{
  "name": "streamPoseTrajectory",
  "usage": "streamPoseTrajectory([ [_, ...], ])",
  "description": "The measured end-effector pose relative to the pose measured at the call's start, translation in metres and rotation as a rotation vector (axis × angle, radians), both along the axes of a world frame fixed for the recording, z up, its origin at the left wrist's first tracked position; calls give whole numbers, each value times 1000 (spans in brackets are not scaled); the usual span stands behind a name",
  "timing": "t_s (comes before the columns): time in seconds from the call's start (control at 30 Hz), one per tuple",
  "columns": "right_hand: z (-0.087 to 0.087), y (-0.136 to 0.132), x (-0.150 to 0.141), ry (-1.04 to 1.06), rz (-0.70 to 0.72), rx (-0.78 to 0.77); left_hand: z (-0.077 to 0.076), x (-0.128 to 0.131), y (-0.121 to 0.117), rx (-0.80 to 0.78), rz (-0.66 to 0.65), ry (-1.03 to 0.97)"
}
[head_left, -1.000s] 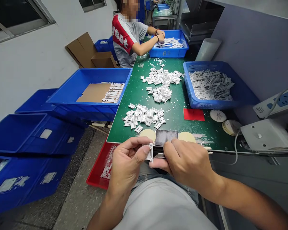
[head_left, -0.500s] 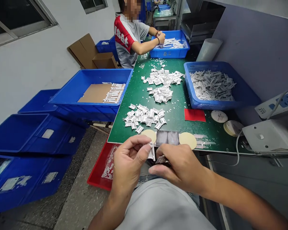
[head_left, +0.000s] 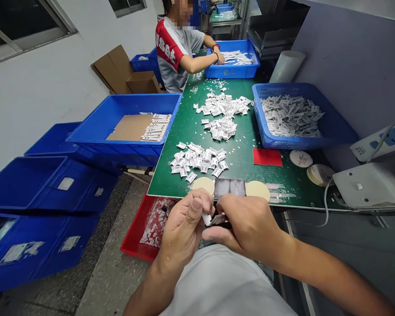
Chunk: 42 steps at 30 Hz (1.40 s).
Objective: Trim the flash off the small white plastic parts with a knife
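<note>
White piece [head_left: 206, 218] pinched by left hand [head_left: 181, 232], dark strip [head_left: 219, 219] pinched by right hand [head_left: 246, 228]
Both are held close together at the green surface's [head_left: 240, 140] edge, loose white pieces [head_left: 199, 160] within reach

Lt grey tee [head_left: 225, 283], bare L hand [head_left: 181, 232], R hand [head_left: 250, 228].

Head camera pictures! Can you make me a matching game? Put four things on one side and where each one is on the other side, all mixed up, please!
Things:
1. Cardboard sheet
2. Red tray
3. Small white piece
4. Red square

Places:
A. In the left hand
B. On the green mat
C. Inside the blue crate
D. Below the green mat's front edge

Right pairs: 1C, 2D, 3A, 4B.
</note>
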State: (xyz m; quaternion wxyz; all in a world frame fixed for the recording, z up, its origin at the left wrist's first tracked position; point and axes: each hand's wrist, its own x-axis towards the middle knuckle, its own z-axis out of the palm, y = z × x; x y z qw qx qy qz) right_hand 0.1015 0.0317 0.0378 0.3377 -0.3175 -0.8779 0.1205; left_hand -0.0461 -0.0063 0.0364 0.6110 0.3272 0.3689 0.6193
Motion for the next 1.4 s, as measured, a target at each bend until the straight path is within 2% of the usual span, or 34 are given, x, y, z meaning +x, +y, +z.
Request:
streamPoseTrajectory([
  [0.1, 2, 2, -2, -106, -93, 155, 1, -1, -2, 0, -11, 58],
  [0.2, 4, 3, -2, -129, -123, 200, 1, -3, -4, -19, -42, 75],
  [0.87, -1, 5, -1, -131, -116, 238, 2, 0, -1, -57, -7, 76],
  [1.03, -8, 2, 0, -75, -105, 192, 1, 2, -1, -28, -33, 88],
  [1.1, -13, 1, 2, 2, -44, 96, -1, -1, 7, -1, -36, 157],
  [1.17, -18, 0, 9, 127, 36, -96, -7, -11, 27, 47, 12, 454],
  [1.23, -25, -1, 23, 253, 90, -402, -16, -27, 60, 107, 75, 953],
  [1.27, -30, -2, 33, 312, 111, -583, -21, -36, 80, 128, 61, 1246],
  [1.33, -45, -6, 56, 430, 161, -965, -31, -54, 123, 126, 27, 1392],
  [1.4, -68, -9, 80, 571, 262, -1323, -38, -66, 165, 91, 31, 1480],
])
